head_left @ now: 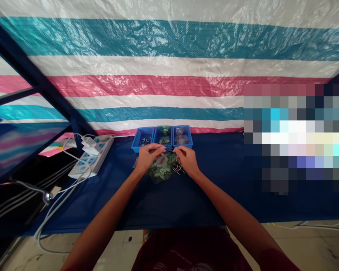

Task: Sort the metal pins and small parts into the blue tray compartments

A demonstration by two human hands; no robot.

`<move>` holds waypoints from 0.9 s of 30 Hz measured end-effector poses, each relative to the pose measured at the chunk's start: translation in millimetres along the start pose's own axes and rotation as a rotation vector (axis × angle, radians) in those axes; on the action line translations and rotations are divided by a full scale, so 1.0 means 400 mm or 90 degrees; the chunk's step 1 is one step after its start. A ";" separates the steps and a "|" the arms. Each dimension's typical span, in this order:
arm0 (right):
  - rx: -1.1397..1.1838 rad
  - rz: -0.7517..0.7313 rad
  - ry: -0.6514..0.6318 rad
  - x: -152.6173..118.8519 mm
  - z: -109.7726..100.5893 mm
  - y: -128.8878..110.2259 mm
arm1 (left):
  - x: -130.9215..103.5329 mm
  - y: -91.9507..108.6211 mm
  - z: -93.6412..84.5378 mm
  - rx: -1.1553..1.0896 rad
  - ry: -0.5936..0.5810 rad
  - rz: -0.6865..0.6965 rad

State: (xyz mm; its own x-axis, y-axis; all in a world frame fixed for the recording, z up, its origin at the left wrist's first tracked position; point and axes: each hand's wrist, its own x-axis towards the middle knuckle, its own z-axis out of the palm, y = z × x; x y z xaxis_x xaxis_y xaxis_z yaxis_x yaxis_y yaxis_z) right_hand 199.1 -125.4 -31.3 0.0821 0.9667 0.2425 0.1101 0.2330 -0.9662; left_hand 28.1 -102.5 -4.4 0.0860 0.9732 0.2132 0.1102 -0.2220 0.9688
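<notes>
My left hand (149,155) and my right hand (187,158) are close together over the table, fingers pinched. Between the fingertips runs a thin, pale, rod-like piece (168,148); its kind is too small to make out, and both hands seem to grip an end of it. Below them lies a pile of small greenish pieces in clear plastic (161,172). Several thin metal pins (178,168) are scattered by my right hand. Just behind stand three blue bins: the left bin (134,143) holds metal pins, the middle bin (156,140) green and metallic pieces, the right bin (190,141) clear plastic bags.
A white power strip (83,162) with plugs and looping white cables (49,214) sits on the left of the dark blue table (223,188). A striped plastic sheet (158,84) hangs behind. Dark blue frame bars (45,90) rise at left. The right side is pixelated.
</notes>
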 end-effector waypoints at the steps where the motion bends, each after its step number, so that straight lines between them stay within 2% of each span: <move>1: -0.005 -0.001 0.003 0.000 0.000 0.000 | 0.001 0.000 -0.002 -0.013 0.044 0.010; 4: -0.013 -0.004 -0.001 0.000 -0.002 0.000 | 0.011 -0.005 -0.016 -0.089 0.210 0.027; 6: -0.013 -0.006 -0.007 -0.001 -0.003 0.000 | 0.020 -0.011 -0.031 -0.158 0.287 0.012; 13: -0.032 -0.011 -0.016 -0.002 -0.004 0.001 | 0.046 -0.027 -0.068 -0.384 0.385 -0.180; 18: -0.026 -0.020 -0.015 -0.002 -0.003 0.003 | 0.048 -0.017 -0.068 -0.408 0.352 -0.183; 24: -0.060 -0.032 -0.017 -0.003 -0.003 0.007 | 0.048 -0.004 -0.064 -0.416 0.188 -0.174; 27: -0.144 -0.062 -0.022 -0.002 -0.007 0.004 | 0.044 -0.003 -0.058 -0.351 0.166 -0.168</move>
State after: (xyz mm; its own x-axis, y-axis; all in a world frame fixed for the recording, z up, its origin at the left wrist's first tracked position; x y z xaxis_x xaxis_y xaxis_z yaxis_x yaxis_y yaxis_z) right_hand 201.9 -126.1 -32.8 0.0261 0.9448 0.3266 0.3345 0.2996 -0.8935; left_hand 6.5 -83.6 1.3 -0.1245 0.9887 -0.0840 -0.4338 0.0219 0.9008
